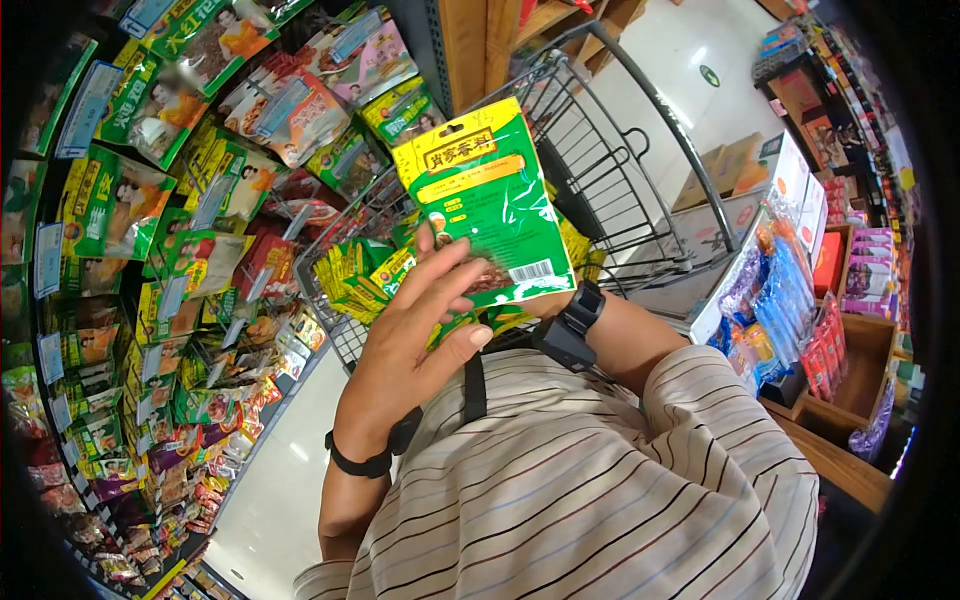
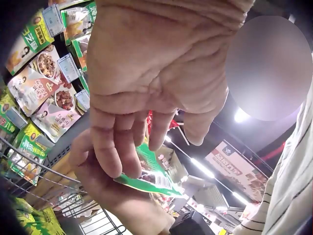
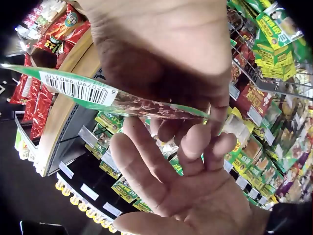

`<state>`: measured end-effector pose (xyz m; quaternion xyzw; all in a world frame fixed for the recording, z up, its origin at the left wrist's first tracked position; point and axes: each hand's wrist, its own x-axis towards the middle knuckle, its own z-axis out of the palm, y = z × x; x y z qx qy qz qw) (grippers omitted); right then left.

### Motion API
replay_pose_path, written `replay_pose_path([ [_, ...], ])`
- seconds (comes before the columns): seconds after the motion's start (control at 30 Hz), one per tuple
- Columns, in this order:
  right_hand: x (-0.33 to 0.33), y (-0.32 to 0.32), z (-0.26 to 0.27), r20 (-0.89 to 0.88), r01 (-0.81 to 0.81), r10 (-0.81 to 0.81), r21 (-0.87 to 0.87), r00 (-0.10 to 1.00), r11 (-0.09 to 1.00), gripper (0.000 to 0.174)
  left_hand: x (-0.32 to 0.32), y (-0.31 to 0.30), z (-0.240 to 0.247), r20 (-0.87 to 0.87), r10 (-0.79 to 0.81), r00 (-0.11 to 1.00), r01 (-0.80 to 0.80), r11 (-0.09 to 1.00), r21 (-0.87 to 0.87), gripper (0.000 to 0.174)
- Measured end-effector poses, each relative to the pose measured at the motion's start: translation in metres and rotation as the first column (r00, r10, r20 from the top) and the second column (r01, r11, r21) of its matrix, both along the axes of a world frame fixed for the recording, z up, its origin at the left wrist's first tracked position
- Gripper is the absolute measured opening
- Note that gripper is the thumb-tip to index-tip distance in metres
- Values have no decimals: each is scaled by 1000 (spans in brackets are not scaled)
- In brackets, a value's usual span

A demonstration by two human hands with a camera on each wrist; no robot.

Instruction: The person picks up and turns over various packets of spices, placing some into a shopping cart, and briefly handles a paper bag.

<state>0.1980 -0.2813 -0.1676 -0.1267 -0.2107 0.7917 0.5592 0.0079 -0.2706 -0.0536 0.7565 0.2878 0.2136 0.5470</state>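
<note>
A green and yellow spice packet [image 1: 492,205] with a hang hole, a barcode and a clear window on dark reddish pieces is held up over the shopping cart, its printed face toward me. My right hand [image 3: 161,44] grips it from behind; the packet hides most of that hand in the head view. My left hand [image 1: 405,330] is at the packet's lower left corner, its fingers loosely extended and overlapping the window. In the left wrist view the right hand [image 2: 115,198] lies beyond the left fingers [image 2: 129,152], with the packet between the hands.
The wire shopping cart [image 1: 625,190] holds several yellow and green packets [image 1: 350,275]. Hanging bagged goods [image 1: 120,205] with price tags fill the shelves on the left. On the right are blue-wrapped packs [image 1: 785,300], a wooden bin [image 1: 865,370] and white boxes [image 1: 735,215].
</note>
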Motion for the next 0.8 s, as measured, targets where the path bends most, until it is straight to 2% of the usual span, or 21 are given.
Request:
replay_pose_path([
  [0.13,3,4,14,-32,-22,19,-87,999,996,44,1,-2,1,0,11,1000,-11,1000,-4,50],
  [0.23,1,7,20,59,-5,8,-54,998,999,44,0,-2,3,4,23,1000,-23,1000,-19,51],
  [0.37,2,8,28,-73,-78,69,-131,995,988,45,-5,-4,6,-16,34,999,-35,999,-5,51],
  [0.57,-4,13,22,110,-59,57,14,992,998,43,-7,-6,10,0,40,999,-40,999,11,51],
  [0.8,-6,15,21,-29,-122,122,-10,992,992,44,-10,-8,11,1,52,999,-52,998,-22,50],
])
